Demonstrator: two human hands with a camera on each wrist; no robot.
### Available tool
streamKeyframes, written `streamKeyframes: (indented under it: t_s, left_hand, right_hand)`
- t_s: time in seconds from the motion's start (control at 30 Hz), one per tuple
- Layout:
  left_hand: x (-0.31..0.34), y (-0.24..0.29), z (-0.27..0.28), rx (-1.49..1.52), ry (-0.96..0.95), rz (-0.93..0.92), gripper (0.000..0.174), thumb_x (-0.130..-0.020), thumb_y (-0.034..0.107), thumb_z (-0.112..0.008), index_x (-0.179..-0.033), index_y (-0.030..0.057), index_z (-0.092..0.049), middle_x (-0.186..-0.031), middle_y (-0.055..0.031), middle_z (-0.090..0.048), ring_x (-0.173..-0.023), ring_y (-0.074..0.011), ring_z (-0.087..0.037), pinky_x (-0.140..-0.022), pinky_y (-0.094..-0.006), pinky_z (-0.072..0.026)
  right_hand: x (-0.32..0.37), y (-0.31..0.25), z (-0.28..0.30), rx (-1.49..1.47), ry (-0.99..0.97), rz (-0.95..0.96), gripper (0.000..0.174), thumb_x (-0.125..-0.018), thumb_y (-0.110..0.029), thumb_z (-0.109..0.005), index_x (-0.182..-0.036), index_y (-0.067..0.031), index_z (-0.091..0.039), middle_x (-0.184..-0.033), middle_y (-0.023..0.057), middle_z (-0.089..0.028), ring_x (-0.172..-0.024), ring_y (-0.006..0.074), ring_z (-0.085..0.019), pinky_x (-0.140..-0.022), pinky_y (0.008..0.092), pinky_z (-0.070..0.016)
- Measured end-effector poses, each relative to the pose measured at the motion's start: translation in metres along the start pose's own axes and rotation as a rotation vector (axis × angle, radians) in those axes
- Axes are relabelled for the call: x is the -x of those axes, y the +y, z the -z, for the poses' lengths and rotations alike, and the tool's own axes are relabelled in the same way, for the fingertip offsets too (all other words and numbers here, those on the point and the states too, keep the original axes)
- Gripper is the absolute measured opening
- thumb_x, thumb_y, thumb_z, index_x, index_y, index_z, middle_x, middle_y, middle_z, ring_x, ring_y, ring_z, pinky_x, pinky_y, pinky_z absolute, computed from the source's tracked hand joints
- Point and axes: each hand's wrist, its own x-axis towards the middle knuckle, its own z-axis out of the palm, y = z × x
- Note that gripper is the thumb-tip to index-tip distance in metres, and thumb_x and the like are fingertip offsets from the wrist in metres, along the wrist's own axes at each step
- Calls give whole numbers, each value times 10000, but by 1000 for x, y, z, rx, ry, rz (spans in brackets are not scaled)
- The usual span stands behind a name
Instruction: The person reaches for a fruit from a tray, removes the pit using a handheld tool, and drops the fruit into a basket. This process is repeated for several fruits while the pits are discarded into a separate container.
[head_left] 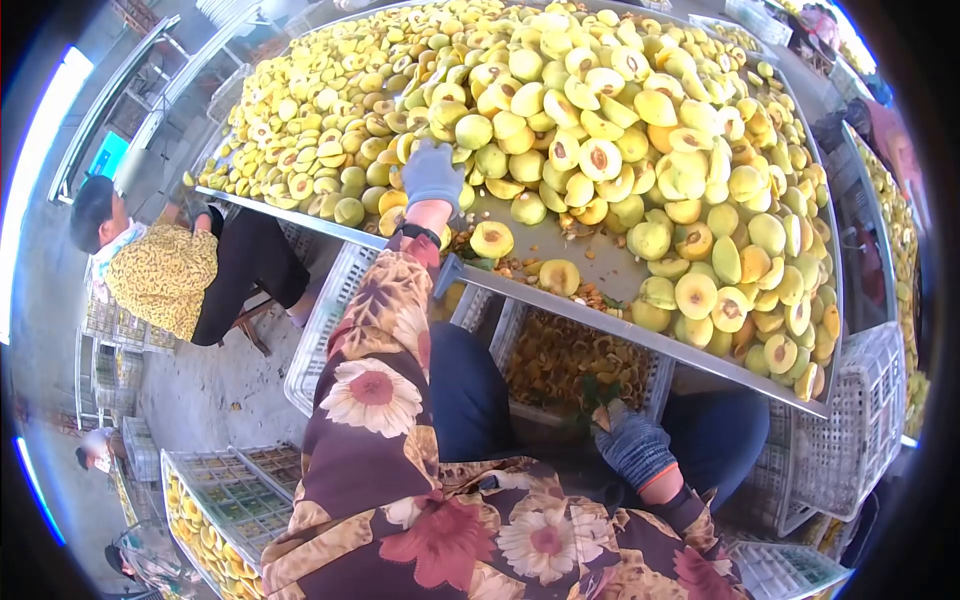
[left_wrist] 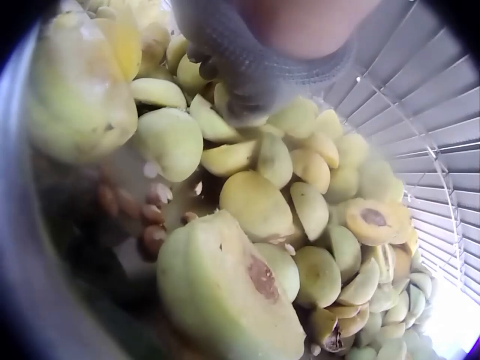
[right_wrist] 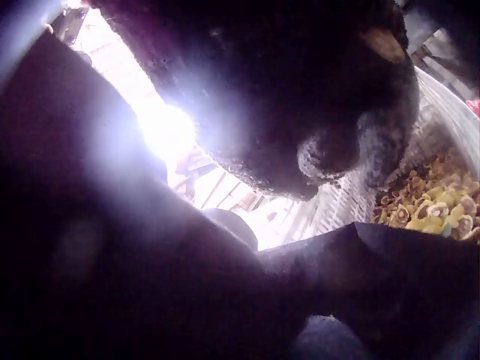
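While left hand rests on fruit, right hand hangs low.

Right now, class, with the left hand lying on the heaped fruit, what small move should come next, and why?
Probably curl the left hand round a fruit beneath it and draw it toward the near edge of the tray. The hand rests on the fruit heap with nothing seen lifted, and the right hand hangs low at the lap.

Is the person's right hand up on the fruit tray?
No, the right hand is below the tray edge, down by the lap.
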Motion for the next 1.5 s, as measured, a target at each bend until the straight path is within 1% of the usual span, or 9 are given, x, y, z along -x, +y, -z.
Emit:
streamKeyframes:
  t_s: [0.37, 0.43, 0.6, 0.87, 1.1, 1.27, 1.3, 1.4, 1.5]
  left_hand:
    - [141, 61, 91, 955, 81, -497, 445, -676, -28, -663, -1098, 106, -623, -1143, -99, -546, -1058, -282, -557, -866, -364, -503]
    - [169, 79, 110, 1102, -18, -504, 478, -660, -73, -642, -1103, 105, -621, -1173, -94, -530, -1084, -261, -552, -887, -344, -500]
    - [205, 99, 122, 1456, -204, -460, 512, -696, -154, -548, -1164, 49, -585, -1263, -88, -489, -1155, -210, -529, -993, -294, -425]
    - [237, 120, 119, 2529, -727, 170, 506, -985, 376, -423, -1289, -26, -475, -1274, -131, -535, -1174, -231, -519, -1018, -358, -394]
    - [233, 116, 148, 1672, -453, -478, 766, -943, 639, -245, -1207, -24, -522, -1096, -132, -628, -1037, -231, -598, -944, -324, -456]
    - [231, 112, 138, 1685, -1150, 249, 660, -999, 531, -166, -1169, 22, -551, -1027, -80, -643, -916, -174, -624, -845, -283, -505]
    - [235, 118, 135, 1853, -1087, 374, 659, -1004, 519, -165, -1158, 0, -541, -1010, -75, -642, -888, -158, -613, -829, -276, -504]
    - [241, 123, 117, 1292, -180, -463, 659, -975, 569, -280, -1176, -9, -524, -1006, -78, -641, -870, -184, -618, -809, -283, -514]
    - [244, 132, 105, 2444, -622, 249, 606, -943, 546, -419, -1190, 4, -533, -1107, -103, -606, -1034, -229, -572, -933, -376, -457]
  right_hand:
    - [-37, -31, 54, -536, 533, 284, 339, -829, -209, -683, -1092, -51, -541, -777, 206, -603, -716, 363, -619, -639, 421, -502]
    - [-43, -40, 69, -1181, 281, 74, 306, -878, -263, -656, -1063, -55, -529, -738, 73, -600, -561, 176, -552, -517, 309, -462]
    - [-28, -39, 74, -1857, -64, 17, 171, -908, -259, -590, -955, -123, -498, -681, 11, -506, -507, 106, -481, -448, 262, -412]
    - [-3, -47, 53, -2087, -59, 36, 153, -889, -191, -578, -1008, -134, -501, -720, 9, -494, -526, 112, -473, -443, 260, -393]
    - [7, -45, 61, -1798, 2, 64, 201, -873, -138, -604, -1042, -82, -510, -647, 40, -538, -449, 125, -487, -405, 269, -421]
    - [-8, -28, 71, -1484, -21, -5, 180, -871, -154, -607, -989, -40, -530, -640, 45, -544, -434, 105, -481, -390, 255, -414]
    - [-11, -26, 71, -1507, -46, -14, 166, -873, -158, -603, -969, -41, -534, -641, 46, -543, -435, 105, -480, -390, 257, -413]
    - [-17, -23, 55, -1784, -153, -15, 126, -885, -181, -584, -900, -61, -545, -661, 48, -542, -468, 108, -490, -421, 264, -437]
    - [-19, -28, 31, -2122, -236, -103, 116, -891, -184, -575, -878, -70, -557, -682, 42, -551, -499, 111, -507, -454, 267, -453]
